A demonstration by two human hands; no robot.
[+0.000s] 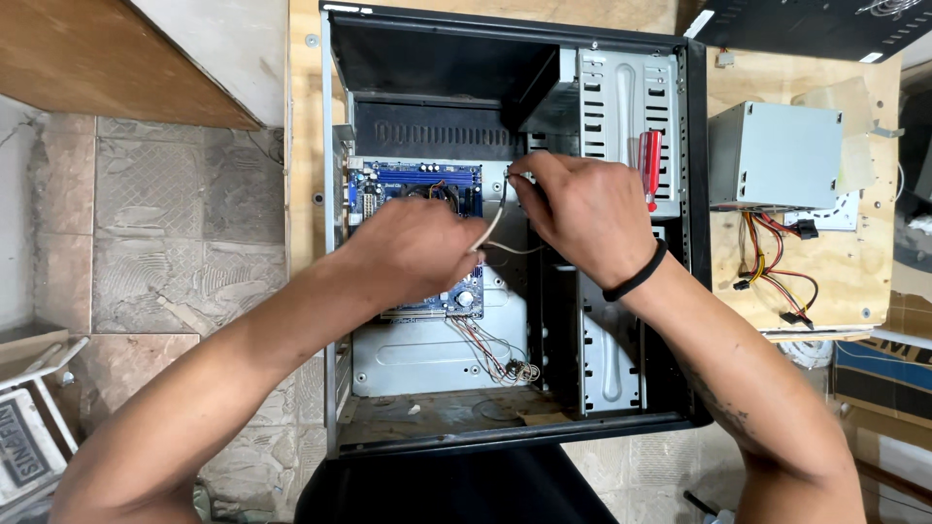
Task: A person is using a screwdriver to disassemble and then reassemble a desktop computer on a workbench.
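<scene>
Both hands, left hand (417, 247) and right hand (582, 213), pinch the white cable (493, 225) strung between them.

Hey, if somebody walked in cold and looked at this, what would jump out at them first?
The open black computer case in the middle, with both hands over its blue motherboard. The left hand and right hand hold a pale cable between them. A red-handled screwdriver lies on the drive cage, and a grey power supply sits right of the case.

My arms are bare and sleeveless to the elbows, with a thin black elastic band (636, 278) circling my right wrist and a faint tattoo (726, 415) on that forearm.
</scene>
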